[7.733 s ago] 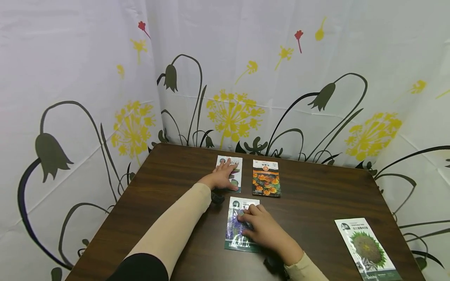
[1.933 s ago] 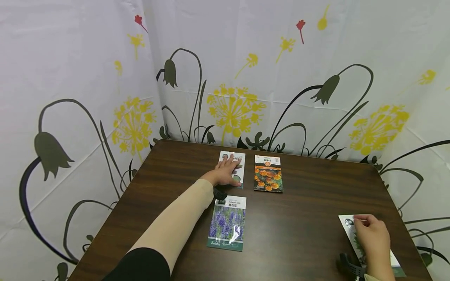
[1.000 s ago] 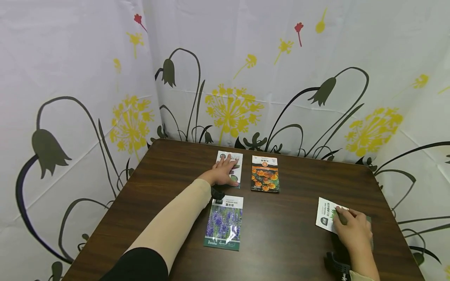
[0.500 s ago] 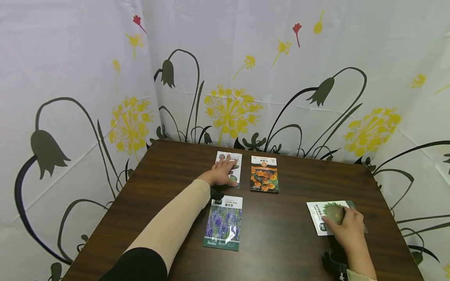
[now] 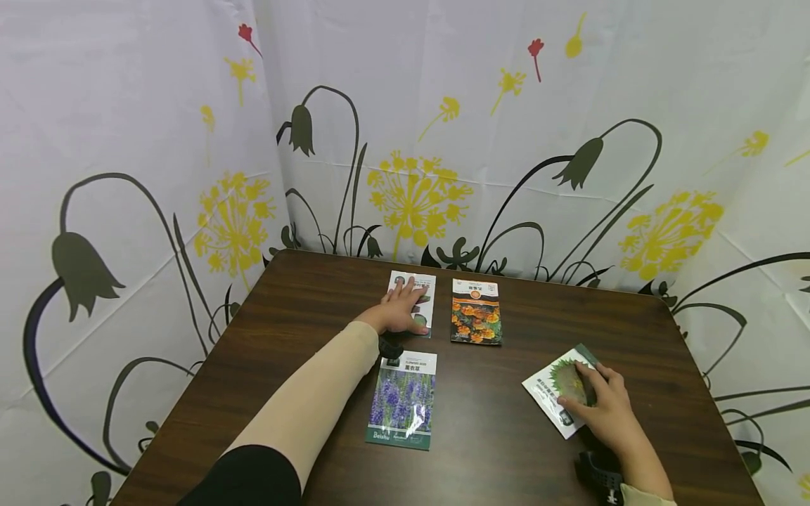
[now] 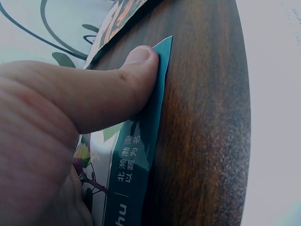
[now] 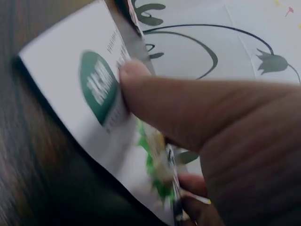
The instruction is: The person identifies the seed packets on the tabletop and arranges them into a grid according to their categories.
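My left hand (image 5: 400,312) rests with spread fingers on a white seed packet (image 5: 429,282) near the table's back; the left wrist view shows its thumb on the packet's green strip (image 6: 146,141). At the right my right hand (image 5: 604,407) grips a seed packet (image 5: 545,391) with a round, green-fringed sunflower head on it. The thumb lies on its printed face, and fingers (image 7: 194,184) show at its far edge. This packet is turned sideways, and in the right wrist view it looks tilted over the table. The palm hides its lower part in the head view.
A marigold seed packet (image 5: 476,313) lies right of the left hand. A lavender seed packet (image 5: 401,404) lies in front of it, beside the left forearm. All are on a dark wooden table (image 5: 500,450), with a flower-printed curtain (image 5: 405,126) behind.
The right hand left the lavender packet, which now lies slightly further left. It took the sunflower packet from the right side, turned it and brought it leftward. The left hand stayed put.
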Demonstrator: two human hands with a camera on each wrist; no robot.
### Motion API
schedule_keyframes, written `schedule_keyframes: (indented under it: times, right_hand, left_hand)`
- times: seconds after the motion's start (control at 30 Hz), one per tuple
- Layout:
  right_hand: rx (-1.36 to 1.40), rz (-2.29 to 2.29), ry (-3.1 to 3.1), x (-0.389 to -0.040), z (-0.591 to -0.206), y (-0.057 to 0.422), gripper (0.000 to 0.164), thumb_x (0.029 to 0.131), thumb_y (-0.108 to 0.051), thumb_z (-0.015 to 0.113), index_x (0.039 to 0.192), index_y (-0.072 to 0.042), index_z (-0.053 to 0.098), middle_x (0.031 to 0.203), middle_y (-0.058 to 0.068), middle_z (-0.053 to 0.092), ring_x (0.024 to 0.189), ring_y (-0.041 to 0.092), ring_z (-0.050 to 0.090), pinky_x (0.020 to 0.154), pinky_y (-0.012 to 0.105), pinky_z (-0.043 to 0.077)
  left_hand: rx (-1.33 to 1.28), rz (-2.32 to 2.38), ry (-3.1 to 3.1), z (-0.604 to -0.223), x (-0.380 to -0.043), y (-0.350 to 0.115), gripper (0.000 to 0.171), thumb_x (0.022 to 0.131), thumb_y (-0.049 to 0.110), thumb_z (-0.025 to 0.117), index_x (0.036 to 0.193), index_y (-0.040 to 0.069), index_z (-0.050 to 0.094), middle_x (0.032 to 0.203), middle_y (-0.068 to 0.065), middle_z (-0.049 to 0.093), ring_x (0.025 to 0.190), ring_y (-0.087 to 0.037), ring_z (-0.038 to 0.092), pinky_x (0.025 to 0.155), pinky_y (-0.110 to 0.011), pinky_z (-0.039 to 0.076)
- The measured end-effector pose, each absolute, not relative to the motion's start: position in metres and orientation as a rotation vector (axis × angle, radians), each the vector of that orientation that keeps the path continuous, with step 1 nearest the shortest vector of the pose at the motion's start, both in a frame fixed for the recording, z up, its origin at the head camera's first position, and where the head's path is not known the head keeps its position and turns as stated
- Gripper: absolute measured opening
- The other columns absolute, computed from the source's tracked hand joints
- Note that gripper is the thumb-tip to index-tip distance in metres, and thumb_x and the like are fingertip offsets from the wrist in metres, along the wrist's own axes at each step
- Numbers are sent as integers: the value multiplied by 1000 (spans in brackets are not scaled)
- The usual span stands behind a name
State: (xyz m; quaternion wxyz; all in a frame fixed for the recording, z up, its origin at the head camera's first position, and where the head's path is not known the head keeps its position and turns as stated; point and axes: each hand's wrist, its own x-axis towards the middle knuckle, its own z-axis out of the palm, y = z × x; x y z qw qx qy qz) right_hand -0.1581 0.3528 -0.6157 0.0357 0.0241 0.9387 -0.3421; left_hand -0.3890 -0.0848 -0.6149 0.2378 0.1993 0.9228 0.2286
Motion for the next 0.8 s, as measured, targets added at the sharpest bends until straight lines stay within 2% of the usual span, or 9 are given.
schedule_keyframes:
  times: [0.2,0.4,0.53,0.67,0.8]
  right_hand:
    - [-145,-1105,2894,-159,-623,343,90,90,-33,91,161,-2,46,168,40,24,154,68,22,110,85,34]
    - [-216,-1149,2870,-158,-623,335,90,90,-33,91,160,0,46,170,38,25,158,69,15,113,90,26]
    - [-269,-1176,2844,-159,-621,332,80,94,-31,88,157,-1,51,172,34,27,160,66,14,115,88,26]
    - [-325,-1206,2836,-158,-620,328,66,96,-28,85,151,-4,58,170,29,34,160,64,19,116,85,28]
    - [-339,-1194,2842,-158,-621,325,63,96,-29,86,149,-7,61,168,26,39,160,61,25,117,82,32]
  left_hand:
    - [540,642,2523,-614,-388,-85,117,91,48,88,178,29,13,184,-6,-20,169,-33,-26,137,-58,-10]
    - [533,641,2536,-610,-383,-83,114,93,44,87,178,27,13,184,-7,-19,169,-34,-25,137,-58,-10]
    - [546,634,2550,-604,-379,-83,111,95,44,85,178,25,14,184,-9,-17,170,-35,-23,138,-58,-8]
    - [562,662,2549,-598,-375,-84,111,93,43,87,177,22,17,185,-13,-13,170,-38,-21,138,-59,-7]
    - [559,674,2544,-596,-374,-85,111,93,43,87,177,22,18,185,-13,-14,170,-38,-21,138,-58,-7]
